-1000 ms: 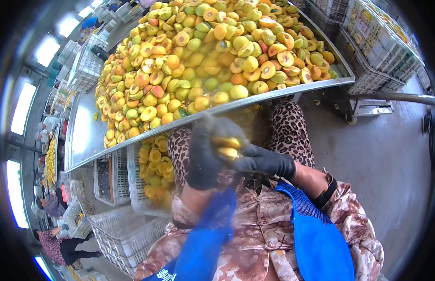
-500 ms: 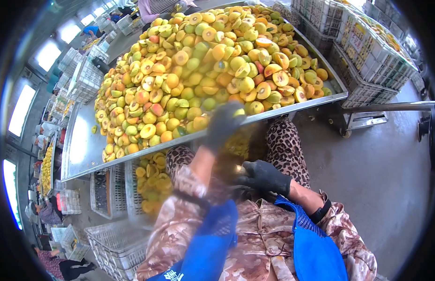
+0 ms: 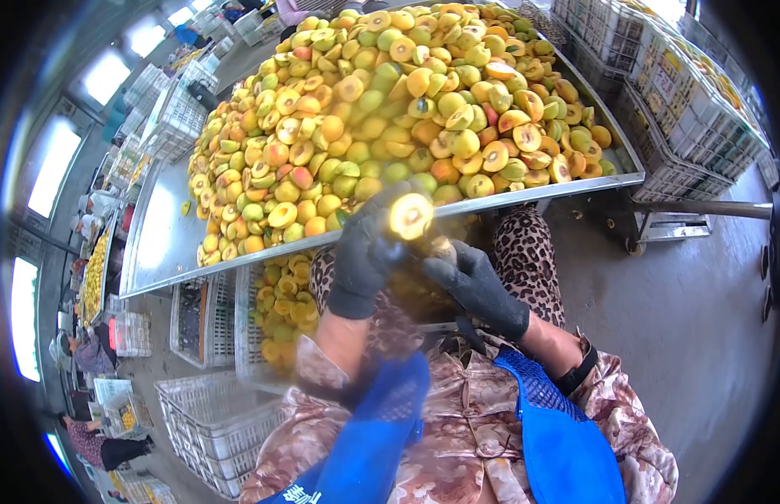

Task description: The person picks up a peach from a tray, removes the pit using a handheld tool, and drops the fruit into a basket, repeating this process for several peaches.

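Note:
My left hand (image 3: 361, 252), in a dark glove, is closed around a halved yellow peach (image 3: 411, 216). The cut face of this half points up toward me and shows a brownish centre. My right hand (image 3: 482, 290), also gloved, is just below and to the right, with its fingers closed. A small pale-tipped thing shows at its fingertips, too blurred to name. Both hands are close together over my lap, in front of the metal table's (image 3: 390, 221) near edge. On that table lies a large heap of peach halves (image 3: 323, 160), some cut side up.
Under the table, a crate holds more peach halves (image 3: 285, 307). White plastic crates (image 3: 214, 420) are stacked at my lower left. Full crates (image 3: 692, 109) stand at the right, near a wheeled metal frame (image 3: 671, 223). Other people work along the left side.
My left hand has come back from the table edge toward my right hand, and a peach half now shows clearly in it. My right hand has risen slightly.

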### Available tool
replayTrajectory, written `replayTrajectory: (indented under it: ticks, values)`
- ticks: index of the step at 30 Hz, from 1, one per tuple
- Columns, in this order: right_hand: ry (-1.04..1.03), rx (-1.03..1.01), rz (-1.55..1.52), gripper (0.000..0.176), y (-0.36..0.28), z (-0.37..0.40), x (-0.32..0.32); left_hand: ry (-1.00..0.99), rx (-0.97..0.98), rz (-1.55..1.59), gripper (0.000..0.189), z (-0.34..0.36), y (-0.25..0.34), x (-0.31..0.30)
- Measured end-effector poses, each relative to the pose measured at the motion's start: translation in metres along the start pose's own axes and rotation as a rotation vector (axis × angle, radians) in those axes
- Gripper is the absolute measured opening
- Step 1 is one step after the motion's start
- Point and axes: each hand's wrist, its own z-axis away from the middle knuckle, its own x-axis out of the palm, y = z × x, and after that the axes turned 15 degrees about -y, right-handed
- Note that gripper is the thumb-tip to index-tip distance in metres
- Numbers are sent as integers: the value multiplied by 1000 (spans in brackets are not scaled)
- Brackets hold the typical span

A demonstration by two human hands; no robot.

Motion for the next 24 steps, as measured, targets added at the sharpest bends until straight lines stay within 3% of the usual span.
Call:
replayTrajectory:
  ticks: [4,6,9,13,15,17,19,21,24]
  values:
    - [34,56,-61,32,9,-13,12,248,-35,342,43,11,0,38]
    - [70,-28,-150,32,18,-14,20,308,43,125,30,7,-12,47]
    - [22,-26,-10,31,12,-6,24,349,197,-261,12,-1,-31,47]
    - [-47,-49,223,30,0,6,15,356,98,-350,27,0,-4,61]
    - [-69,-83,237,31,2,7,15,414,0,-136,35,2,-8,57]
    - [-90,78,36,32,-8,5,22,433,95,43,44,-1,-7,63]
    - [-102,75,13,33,-13,0,20,506,130,173,45,-5,-5,66]
    - [-102,-88,172,35,-13,-4,11,462,135,59,44,-4,-1,70]
    - [-99,-142,371,37,11,-4,-1,409,151,-83,43,-4,0,71]
